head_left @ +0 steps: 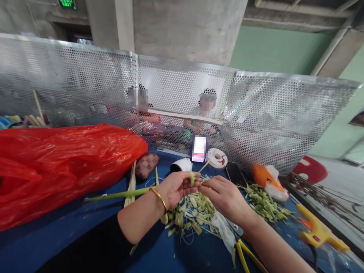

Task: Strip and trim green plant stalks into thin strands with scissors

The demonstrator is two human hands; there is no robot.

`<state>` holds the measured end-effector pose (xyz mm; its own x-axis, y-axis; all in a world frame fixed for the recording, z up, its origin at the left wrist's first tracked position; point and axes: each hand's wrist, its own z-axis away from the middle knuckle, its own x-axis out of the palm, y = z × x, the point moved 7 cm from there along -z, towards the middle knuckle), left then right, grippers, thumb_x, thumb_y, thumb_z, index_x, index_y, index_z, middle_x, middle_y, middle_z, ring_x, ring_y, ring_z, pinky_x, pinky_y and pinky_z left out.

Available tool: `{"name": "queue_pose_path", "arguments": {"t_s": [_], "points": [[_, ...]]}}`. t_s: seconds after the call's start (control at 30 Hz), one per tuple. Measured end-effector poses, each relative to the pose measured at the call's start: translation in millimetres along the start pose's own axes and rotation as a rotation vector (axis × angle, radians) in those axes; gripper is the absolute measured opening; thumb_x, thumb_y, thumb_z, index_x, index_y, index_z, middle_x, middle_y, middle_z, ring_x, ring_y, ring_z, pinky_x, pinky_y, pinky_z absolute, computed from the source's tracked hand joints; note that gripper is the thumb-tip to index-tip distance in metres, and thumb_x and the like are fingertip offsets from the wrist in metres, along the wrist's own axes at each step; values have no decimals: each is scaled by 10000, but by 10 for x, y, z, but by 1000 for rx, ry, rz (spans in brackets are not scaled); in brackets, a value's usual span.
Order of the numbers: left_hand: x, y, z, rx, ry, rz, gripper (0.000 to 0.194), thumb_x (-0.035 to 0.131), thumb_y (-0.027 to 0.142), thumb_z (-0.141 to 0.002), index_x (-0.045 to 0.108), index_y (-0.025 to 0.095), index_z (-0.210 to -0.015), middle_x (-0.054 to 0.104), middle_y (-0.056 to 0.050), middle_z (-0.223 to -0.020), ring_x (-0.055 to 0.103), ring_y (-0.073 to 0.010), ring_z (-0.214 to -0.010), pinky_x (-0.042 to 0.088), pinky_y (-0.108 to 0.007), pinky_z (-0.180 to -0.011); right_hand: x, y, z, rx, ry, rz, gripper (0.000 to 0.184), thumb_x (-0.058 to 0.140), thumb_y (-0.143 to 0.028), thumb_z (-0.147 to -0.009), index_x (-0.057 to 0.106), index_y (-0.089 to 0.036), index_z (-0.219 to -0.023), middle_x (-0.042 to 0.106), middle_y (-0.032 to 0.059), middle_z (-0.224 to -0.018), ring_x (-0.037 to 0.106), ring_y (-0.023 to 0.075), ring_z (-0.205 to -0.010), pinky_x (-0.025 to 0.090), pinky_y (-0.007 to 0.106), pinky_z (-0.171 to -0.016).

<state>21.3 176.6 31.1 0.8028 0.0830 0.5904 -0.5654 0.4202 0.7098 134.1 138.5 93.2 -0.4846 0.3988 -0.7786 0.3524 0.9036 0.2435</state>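
Observation:
My left hand [178, 186], palm turned up and a gold bangle on its wrist, pinches a small folded piece of pale green leaf [192, 178] between thumb and fingers. A thin yellowish stalk sticks up from near it. My right hand [223, 195] meets the left fingertips, back of the hand upward, its fingers pressed together. What those fingers grip is too small to make out. Beneath both hands lies a loose heap of pale green plant scraps [196, 210]. A long green stalk [122, 194] lies behind my left wrist.
A red plastic bag [71, 163] fills the left side. Beyond my hands are a lit phone [199, 148], a white spool [217, 158] and a dark phone [235, 173]. Yellow-handled cutters [241, 252] and a yellow glue gun [318, 232] lie right. Behind the perforated screen [170, 76] sit people.

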Motion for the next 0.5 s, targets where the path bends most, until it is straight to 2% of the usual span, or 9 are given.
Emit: {"name": "queue_pose_path", "arguments": {"t_s": [0.13, 0.23, 0.3, 0.37, 0.43, 0.5], "points": [[-3, -17, -21, -51, -23, 45, 102, 582, 71, -800, 677, 37, -816, 683, -65, -653, 636, -93, -528, 540, -181, -558, 65, -31, 23, -40, -29, 57, 201, 441, -141, -942, 635, -144, -990, 680, 62, -850, 602, 164, -760, 454, 310, -690], [4, -25, -3, -26, 2, -24, 97, 595, 87, -787, 684, 47, -787, 676, -62, -654, 615, -82, -521, 523, -174, -545, 1, -28, 43, -39, 97, 12, 216, 435, -108, -926, 636, -150, -992, 697, 66, -878, 618, 159, -772, 458, 312, -708], [31, -13, 25, 63, 25, -153, 77, 636, 119, -752, 689, 64, -742, 650, -46, -615, 581, -74, -496, 477, -157, -485, -80, 20, 44, 39, 218, -39, 247, 425, -73, -901, 642, -173, -966, 700, 60, -889, 624, 158, -782, 457, 323, -731], [86, 13, 64, 189, 33, -305, 80, 667, 155, -720, 690, 82, -700, 636, -41, -600, 564, -80, -487, 426, -157, -436, -133, 93, 39, 159, 298, -97, 245, 439, -64, -875, 641, -196, -916, 689, 57, -923, 622, 180, -873, 450, 355, -791], [146, 14, 94, 269, 23, -419, 101, 668, 187, -713, 693, 95, -679, 651, -58, -634, 566, -92, -491, 416, -176, -432, -130, 152, 29, 266, 303, -154, 204, 460, -77, -869, 620, -204, -871, 676, 54, -939, 603, 202, -959, 430, 389, -857], [173, -6, 103, 280, 19, -484, 112, 651, 193, -720, 700, 101, -679, 668, -77, -674, 566, -98, -492, 429, -195, -451, -83, 197, 26, 360, 261, -192, 172, 461, -85, -876, 584, -201, -846, 665, 45, -894, 604, 194, -908, 432, 369, -838]]}}
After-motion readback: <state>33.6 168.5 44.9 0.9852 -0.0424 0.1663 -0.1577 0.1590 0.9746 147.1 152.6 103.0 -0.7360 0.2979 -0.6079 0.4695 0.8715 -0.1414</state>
